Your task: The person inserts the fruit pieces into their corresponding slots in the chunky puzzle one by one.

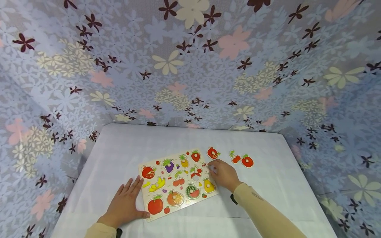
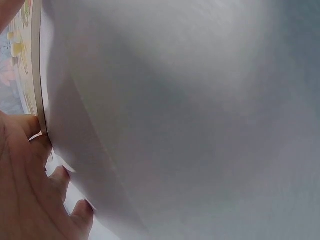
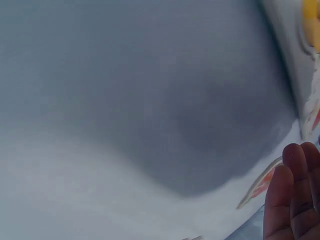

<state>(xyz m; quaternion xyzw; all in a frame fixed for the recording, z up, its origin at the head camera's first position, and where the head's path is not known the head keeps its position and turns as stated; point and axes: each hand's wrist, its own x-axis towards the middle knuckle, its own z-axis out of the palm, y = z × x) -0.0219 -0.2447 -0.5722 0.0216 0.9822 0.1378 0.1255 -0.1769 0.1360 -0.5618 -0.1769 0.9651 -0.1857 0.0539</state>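
Observation:
A wooden fruit puzzle board (image 1: 169,181), with printed and knobbed fruit pieces, lies at an angle on the white-covered table. My left hand (image 1: 125,202) rests at its left edge with fingers spread and the thumb on the lower left corner. In the left wrist view, fingertips (image 2: 60,175) touch the cloth beside the board's edge. My right hand (image 1: 224,174) is at the board's upper right edge, index finger and thumb close together. Whether anything is pinched between them cannot be made out. A loose pomegranate piece (image 1: 212,152) lies just beyond these fingers.
To the right of the board lie a loose cherry piece (image 1: 234,157) and an apple piece (image 1: 247,161), nearly touching. White cloth covers the table (image 1: 125,142). Flower-patterned fabric (image 1: 190,92) rises behind and along both sides.

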